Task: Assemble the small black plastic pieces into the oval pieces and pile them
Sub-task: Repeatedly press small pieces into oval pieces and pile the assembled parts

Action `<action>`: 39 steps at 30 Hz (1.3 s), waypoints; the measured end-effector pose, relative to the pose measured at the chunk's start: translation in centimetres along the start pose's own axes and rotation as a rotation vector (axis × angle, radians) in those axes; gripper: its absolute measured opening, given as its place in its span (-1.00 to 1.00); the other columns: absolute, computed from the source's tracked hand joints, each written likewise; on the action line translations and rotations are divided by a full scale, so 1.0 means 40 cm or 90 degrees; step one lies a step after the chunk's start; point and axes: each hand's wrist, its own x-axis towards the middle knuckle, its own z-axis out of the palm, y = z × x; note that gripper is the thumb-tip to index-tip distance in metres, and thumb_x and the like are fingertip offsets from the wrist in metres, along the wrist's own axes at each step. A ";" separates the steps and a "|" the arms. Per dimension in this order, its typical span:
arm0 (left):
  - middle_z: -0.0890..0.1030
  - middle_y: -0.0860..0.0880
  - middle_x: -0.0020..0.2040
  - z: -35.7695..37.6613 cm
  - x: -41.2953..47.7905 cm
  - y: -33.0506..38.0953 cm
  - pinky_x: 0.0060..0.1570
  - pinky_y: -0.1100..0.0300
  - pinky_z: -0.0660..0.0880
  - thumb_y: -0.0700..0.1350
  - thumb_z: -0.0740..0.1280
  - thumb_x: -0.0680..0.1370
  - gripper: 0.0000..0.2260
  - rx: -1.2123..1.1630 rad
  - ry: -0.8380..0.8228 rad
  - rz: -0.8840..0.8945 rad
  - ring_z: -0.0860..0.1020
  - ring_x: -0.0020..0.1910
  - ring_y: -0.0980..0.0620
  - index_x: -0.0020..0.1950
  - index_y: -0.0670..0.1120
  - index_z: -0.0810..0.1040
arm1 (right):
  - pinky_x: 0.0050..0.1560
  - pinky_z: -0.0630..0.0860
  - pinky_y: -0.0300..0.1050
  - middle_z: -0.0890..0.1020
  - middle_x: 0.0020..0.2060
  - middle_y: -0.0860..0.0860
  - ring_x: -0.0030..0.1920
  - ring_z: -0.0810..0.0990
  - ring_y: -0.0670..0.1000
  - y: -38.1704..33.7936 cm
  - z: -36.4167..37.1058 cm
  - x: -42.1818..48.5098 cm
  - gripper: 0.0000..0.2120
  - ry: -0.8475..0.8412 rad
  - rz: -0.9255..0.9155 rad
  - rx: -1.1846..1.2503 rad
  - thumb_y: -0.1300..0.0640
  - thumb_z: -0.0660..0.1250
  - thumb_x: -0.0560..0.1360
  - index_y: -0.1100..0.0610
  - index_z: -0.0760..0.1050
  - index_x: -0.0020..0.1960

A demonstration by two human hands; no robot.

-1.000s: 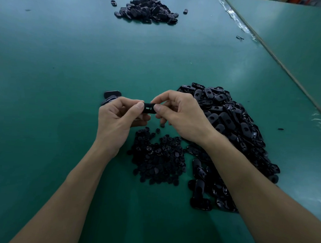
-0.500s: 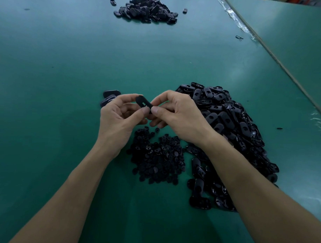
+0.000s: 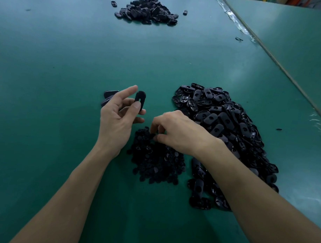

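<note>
My left hand [image 3: 118,116] holds one black oval piece [image 3: 140,100] upright between thumb and fingers, above the green table. My right hand [image 3: 175,131] reaches down onto the heap of small black pieces [image 3: 154,161] in front of me, its fingertips pinching at a small piece on the heap's top edge. A large heap of loose oval pieces [image 3: 225,127] lies to the right, partly under my right forearm. A pile of oval pieces [image 3: 147,11] sits far away at the top of the table.
Two oval pieces [image 3: 108,96] lie on the table just behind my left hand. A seam with a taped edge [image 3: 237,24] runs diagonally at the right. A few stray bits [image 3: 239,39] lie near it.
The hands have parted. My right hand let go of the oval piece and dropped to the heap of small pieces. My left hand kept the oval piece and turned it upright.
</note>
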 end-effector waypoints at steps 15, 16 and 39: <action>0.67 0.16 -0.20 0.000 -0.001 -0.001 -0.22 0.34 0.51 -0.32 0.35 0.60 -0.78 0.048 0.013 0.033 0.56 -0.22 0.16 0.04 0.01 0.62 | 0.06 0.55 0.10 0.55 -0.04 0.05 0.00 0.57 0.14 -0.009 0.018 0.017 -0.92 -0.018 0.029 0.022 0.06 0.34 0.60 0.04 0.49 -0.05; 0.66 0.16 -0.21 0.000 -0.001 -0.001 -0.22 0.34 0.50 -0.32 0.35 0.60 -0.78 0.051 0.015 0.036 0.55 -0.23 0.16 0.04 0.01 0.63 | 0.05 0.55 0.10 0.54 -0.06 0.04 0.00 0.57 0.13 -0.008 0.019 0.017 -0.90 -0.019 0.030 0.023 0.07 0.33 0.61 0.05 0.47 -0.07; 0.64 0.04 -0.15 -0.003 -0.004 0.008 -0.23 0.32 0.53 -0.30 0.38 0.59 -0.80 0.071 0.020 0.013 0.58 -0.22 0.18 0.04 0.01 0.63 | -0.08 0.42 -0.15 0.57 -0.09 -0.03 -0.07 0.53 -0.01 -0.033 -0.035 -0.007 -0.85 0.061 -0.015 0.115 0.14 0.17 0.68 0.08 0.52 0.09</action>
